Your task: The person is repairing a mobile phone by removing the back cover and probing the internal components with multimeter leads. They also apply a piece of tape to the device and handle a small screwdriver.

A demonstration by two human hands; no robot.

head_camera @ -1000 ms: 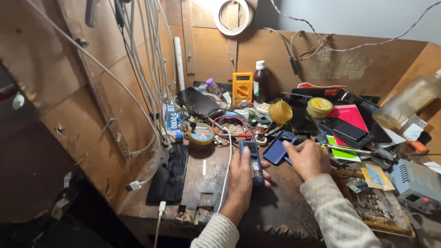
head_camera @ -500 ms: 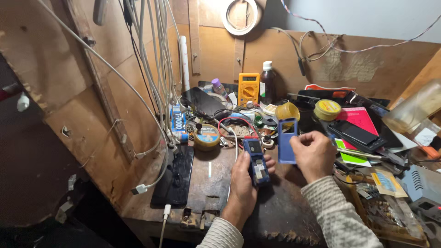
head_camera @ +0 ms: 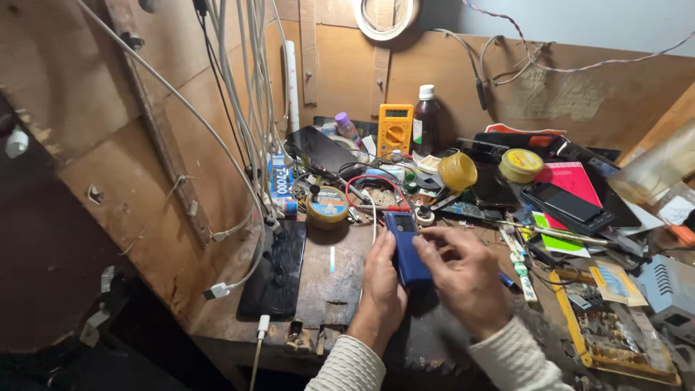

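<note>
Blue, slim and rectangular, the small plastic phone (head_camera: 405,246) sits between both hands just above the worn wooden table (head_camera: 333,289). Left hand (head_camera: 381,286) cups it from below, its fingers closed around the lower body; right hand (head_camera: 463,271) pinches the phone's right edge with fingers pressed together. It looks light and stiff, a bit slick, so the long sides seem the safest hold. Its lower half is hidden by the hands, and I cannot tell front from back. Nearby lie a round yellow tin (head_camera: 327,206) and a black tablet (head_camera: 276,268); the clutter beyond is hard to sort out.
</note>
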